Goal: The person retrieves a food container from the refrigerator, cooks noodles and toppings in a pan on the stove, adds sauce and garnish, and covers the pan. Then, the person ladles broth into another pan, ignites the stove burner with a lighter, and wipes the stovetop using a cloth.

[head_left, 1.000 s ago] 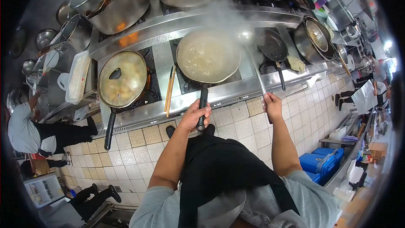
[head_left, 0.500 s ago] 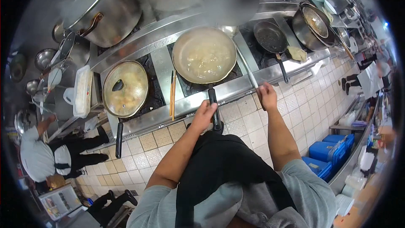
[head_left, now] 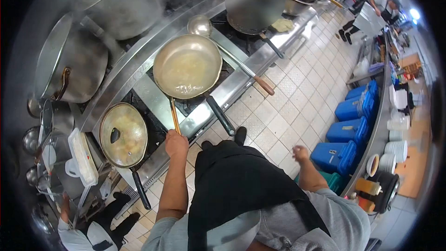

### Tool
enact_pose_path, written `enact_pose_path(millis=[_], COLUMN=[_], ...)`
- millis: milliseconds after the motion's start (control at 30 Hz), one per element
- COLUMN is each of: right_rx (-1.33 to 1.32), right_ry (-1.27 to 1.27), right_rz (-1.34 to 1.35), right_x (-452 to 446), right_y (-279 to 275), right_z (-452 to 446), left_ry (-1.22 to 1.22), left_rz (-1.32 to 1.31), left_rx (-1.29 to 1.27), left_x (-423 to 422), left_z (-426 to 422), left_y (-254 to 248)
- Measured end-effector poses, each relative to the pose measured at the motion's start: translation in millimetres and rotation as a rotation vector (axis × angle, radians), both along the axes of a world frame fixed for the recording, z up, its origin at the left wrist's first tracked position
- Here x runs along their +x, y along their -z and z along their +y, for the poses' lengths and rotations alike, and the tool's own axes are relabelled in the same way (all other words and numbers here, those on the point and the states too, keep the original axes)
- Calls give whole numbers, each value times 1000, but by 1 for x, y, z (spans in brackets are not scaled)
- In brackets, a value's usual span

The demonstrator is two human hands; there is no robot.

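My left hand (head_left: 177, 144) is closed around the lower ends of wooden chopsticks (head_left: 174, 114), whose far tips reach the near rim of a frying pan (head_left: 160, 60). Pale bubbling liquid (head_left: 188, 72) covers the pan's bottom, and its black handle (head_left: 219, 115) points toward me, untouched. Behind the pan, a ladle bowl (head_left: 200, 26) lies on the stove, its wooden-ended handle (head_left: 264, 85) sticking out past the front edge. Over the floor at right, my right hand (head_left: 301, 153) hangs with fingers loosely apart and nothing visible in it.
Left of the frying pan sits a pan under a glass lid (head_left: 132, 128). Large steaming pots (head_left: 86, 65) stand behind it. Blue bins (head_left: 333, 156) line the right side beside a counter with stacked bowls (head_left: 395, 148). A co-worker (head_left: 86, 232) stands at lower left.
My left hand has left the pan handle and taken the chopsticks. My right hand has let go of the ladle and drawn back. The view has turned to the right.
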State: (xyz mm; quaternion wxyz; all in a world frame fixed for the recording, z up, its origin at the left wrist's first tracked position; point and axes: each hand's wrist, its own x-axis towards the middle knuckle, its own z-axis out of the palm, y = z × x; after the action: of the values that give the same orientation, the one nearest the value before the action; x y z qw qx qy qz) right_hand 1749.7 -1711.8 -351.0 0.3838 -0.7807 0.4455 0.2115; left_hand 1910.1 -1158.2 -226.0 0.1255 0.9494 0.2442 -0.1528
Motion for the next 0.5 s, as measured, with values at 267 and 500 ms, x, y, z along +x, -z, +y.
enact_pose_path(millis=[267,500], right_rx=[400,377], right_ry=[19,154], right_rz=[232,-140], right_x=[-65,-13], right_y=[12,-22], right_z=[27,-73], left_ry=[-11,-204], left_rz=[72,-330], left_rx=[87,179], left_x=[5,-22], left_z=[-17,-16], left_y=[-7,-13])
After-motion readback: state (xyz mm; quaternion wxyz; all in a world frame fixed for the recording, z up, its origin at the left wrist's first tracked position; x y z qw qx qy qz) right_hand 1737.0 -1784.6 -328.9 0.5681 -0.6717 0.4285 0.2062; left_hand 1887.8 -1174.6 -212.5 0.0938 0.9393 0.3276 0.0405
